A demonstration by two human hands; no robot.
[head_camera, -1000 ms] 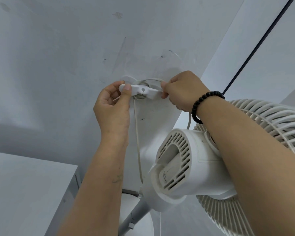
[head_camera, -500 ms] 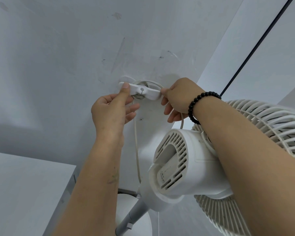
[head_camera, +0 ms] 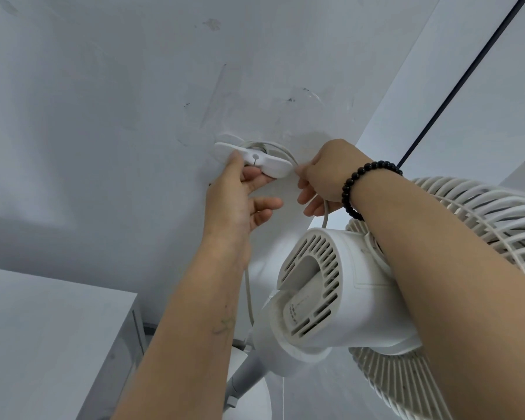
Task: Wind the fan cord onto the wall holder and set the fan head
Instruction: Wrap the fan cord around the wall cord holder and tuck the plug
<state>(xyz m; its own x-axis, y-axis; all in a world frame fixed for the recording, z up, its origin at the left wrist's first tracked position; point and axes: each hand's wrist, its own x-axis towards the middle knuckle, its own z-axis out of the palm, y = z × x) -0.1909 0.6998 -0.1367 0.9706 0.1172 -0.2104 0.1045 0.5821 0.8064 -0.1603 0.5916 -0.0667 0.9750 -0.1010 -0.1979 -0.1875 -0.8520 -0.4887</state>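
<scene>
A white wall holder with two flat wings is fixed to the pale wall. The white fan cord loops round its hub and runs down to the fan. My left hand holds the holder's middle between thumb and fingers, with the lower fingers spread loose. Just right of the holder, my right hand pinches the cord, which drops out below my fingers. The white fan head, seen from its vented motor housing, sits under my right forearm, and its grille reaches to the right.
A second length of cord hangs behind my left wrist to the fan pole and round base. A white cabinet stands at lower left. A dark line runs up the wall at upper right.
My right hand slid down and right along the cord, away from the holder's right wing. My left hand shifted from the left wing to the holder's middle, fingers spreading.
</scene>
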